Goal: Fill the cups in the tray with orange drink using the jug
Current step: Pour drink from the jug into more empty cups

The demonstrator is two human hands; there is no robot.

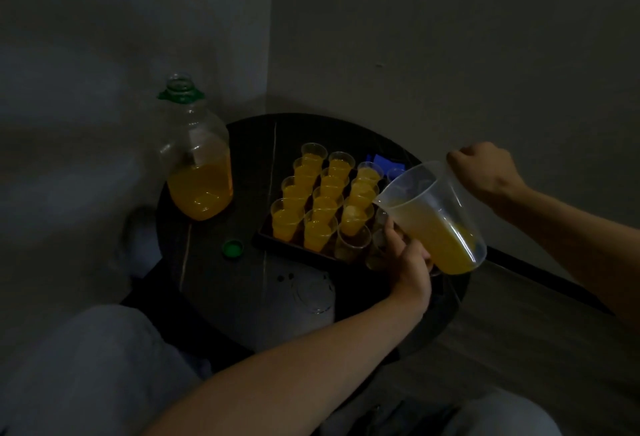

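A dark tray (265,235) on a round black table holds several clear plastic cups, most of them full of orange drink (322,200). One cup (353,247) at the tray's near edge looks empty. My right hand (485,172) grips the handle of a translucent jug (436,217), tilted with its spout down-left over the tray's right side; orange drink fills its lower half. My left hand (410,262) is closed around a clear cup (379,245) at the tray's near right corner, just under the jug.
A big clear bottle (195,158) with a green collar, open and a third full of orange drink, stands at the table's (207,280) left. Its green cap (232,248) lies beside the tray. Walls meet close behind the table. A blue object (382,160) sits behind the cups.
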